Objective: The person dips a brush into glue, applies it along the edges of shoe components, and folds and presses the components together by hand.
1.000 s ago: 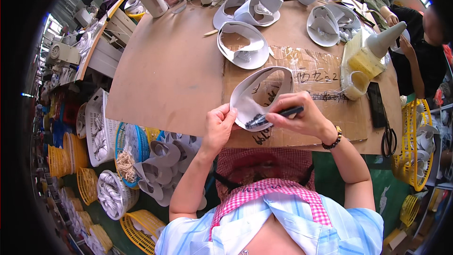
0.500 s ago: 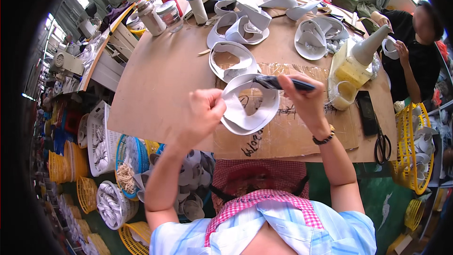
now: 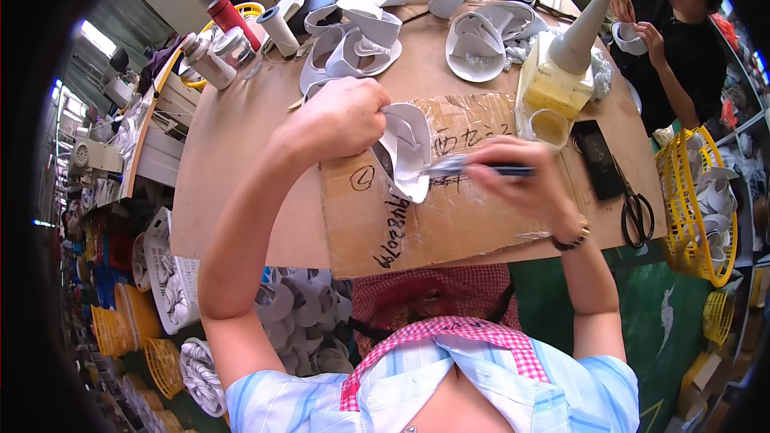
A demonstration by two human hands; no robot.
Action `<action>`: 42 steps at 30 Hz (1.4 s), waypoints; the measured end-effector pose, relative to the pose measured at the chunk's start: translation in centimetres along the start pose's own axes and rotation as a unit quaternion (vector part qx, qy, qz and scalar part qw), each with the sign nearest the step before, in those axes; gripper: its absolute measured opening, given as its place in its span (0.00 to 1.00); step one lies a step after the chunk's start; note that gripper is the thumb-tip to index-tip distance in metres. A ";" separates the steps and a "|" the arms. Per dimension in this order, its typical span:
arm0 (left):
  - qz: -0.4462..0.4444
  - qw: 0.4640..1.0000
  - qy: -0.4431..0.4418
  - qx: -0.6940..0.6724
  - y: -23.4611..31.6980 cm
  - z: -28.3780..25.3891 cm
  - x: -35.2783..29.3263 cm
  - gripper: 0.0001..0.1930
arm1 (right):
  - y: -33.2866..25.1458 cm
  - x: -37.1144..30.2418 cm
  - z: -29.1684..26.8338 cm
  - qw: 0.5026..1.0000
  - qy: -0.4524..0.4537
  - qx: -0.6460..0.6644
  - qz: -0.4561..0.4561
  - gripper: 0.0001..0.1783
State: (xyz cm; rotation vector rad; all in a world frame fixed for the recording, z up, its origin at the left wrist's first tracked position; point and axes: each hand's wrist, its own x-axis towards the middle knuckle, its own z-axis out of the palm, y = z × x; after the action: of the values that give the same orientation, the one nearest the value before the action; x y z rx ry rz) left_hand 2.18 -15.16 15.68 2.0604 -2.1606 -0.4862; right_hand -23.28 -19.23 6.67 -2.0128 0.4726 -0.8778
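Observation:
My left hand (image 3: 349, 116) is closed on the upper edge of a white shoe upper (image 3: 409, 148), a curved, smooth piece held tilted above the cardboard. In my right hand (image 3: 521, 176) is a thin dark-handled brush (image 3: 451, 166), its tip at the right edge of the upper; motion blurs the hand and tip. A flat cardboard sheet (image 3: 473, 228) with black handwriting lies below both hands. Beyond it to the right stands a yellowish glue container (image 3: 553, 84) with a grey cone on top and a small round cup (image 3: 549, 127) in front.
More white uppers (image 3: 477, 44) lie across the back of the table (image 3: 241, 160). Jars (image 3: 237, 52) and a red flask (image 3: 233, 20) stand at the far left. Scissors (image 3: 638, 220) and a black case (image 3: 596, 162) lie right, near a yellow basket (image 3: 670, 200). A person (image 3: 678, 40) works across the table.
My left hand has moved up and left and turned the upper to a steeper, narrower angle. The brush has gone from its top rim to its lower right side. My view has shifted.

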 end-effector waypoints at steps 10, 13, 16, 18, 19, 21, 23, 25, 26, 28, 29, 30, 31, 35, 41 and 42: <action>-0.020 0.992 0.081 -0.090 0.4 3.5 -6.3 0.09 | 3.2 2.7 5.9 0.988 -0.050 -0.143 -0.035 0.11; 0.007 0.984 0.150 -0.101 0.2 5.3 -8.1 0.10 | 2.7 2.0 6.5 0.991 -0.090 -0.085 -0.054 0.10; 0.010 0.981 0.145 -0.129 -0.6 7.1 -9.5 0.11 | 1.1 1.8 6.4 0.988 -0.140 -0.056 -0.008 0.10; 0.000 0.980 0.145 -0.140 -1.3 7.2 -10.2 0.12 | 0.7 1.5 5.6 0.989 -0.145 -0.032 0.006 0.11; -0.025 0.976 0.152 -0.157 -1.7 7.2 -10.7 0.12 | 0.0 1.4 4.6 0.988 -0.130 0.031 0.075 0.12; -0.053 0.970 0.159 -0.175 -2.5 7.3 -11.4 0.12 | 0.1 1.0 3.3 0.978 -0.093 0.100 0.156 0.15; -0.055 0.962 0.164 -0.213 -3.2 7.6 -11.8 0.12 | 0.0 1.3 3.7 0.989 -0.066 0.062 0.118 0.15; -0.060 0.961 0.166 -0.213 -3.9 8.6 -12.3 0.13 | 0.1 1.3 5.6 0.995 -0.064 0.035 0.063 0.15; -0.066 0.959 0.170 -0.215 -4.0 9.2 -12.6 0.14 | 0.2 1.3 6.7 0.997 -0.069 0.011 0.018 0.14; -0.063 0.951 0.198 -0.228 -4.0 10.0 -13.1 0.15 | -0.6 1.0 6.6 0.993 -0.118 0.007 0.020 0.13; -0.065 0.942 0.227 -0.239 -4.0 10.5 -13.5 0.16 | -1.3 1.2 5.8 0.984 -0.141 0.053 0.098 0.13; -0.070 0.942 0.227 -0.237 -3.9 10.9 -13.9 0.16 | -1.7 1.3 5.5 0.966 -0.164 0.099 0.175 0.13; -0.095 0.931 0.227 -0.271 -3.7 11.3 -14.3 0.16 | -1.5 1.3 6.3 0.985 -0.104 0.094 0.104 0.12; -0.111 0.894 0.258 -0.350 -4.2 12.8 -14.3 0.13 | 0.0 0.1 9.9 0.988 -0.090 0.095 -0.083 0.08; -0.104 0.813 0.254 -0.514 -4.8 14.0 -14.5 0.11 | -1.3 0.6 7.4 0.981 -0.085 0.171 0.017 0.06; -0.098 0.815 0.256 -0.511 -4.5 13.7 -14.1 0.11 | -1.4 0.9 7.6 0.982 -0.081 0.169 0.011 0.06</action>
State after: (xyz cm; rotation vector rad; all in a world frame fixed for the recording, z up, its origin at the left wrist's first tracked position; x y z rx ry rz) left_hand 3.32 0.77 3.24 1.4953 -0.9834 -0.7696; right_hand -17.12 -14.67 5.32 -1.7460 0.2342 -0.7187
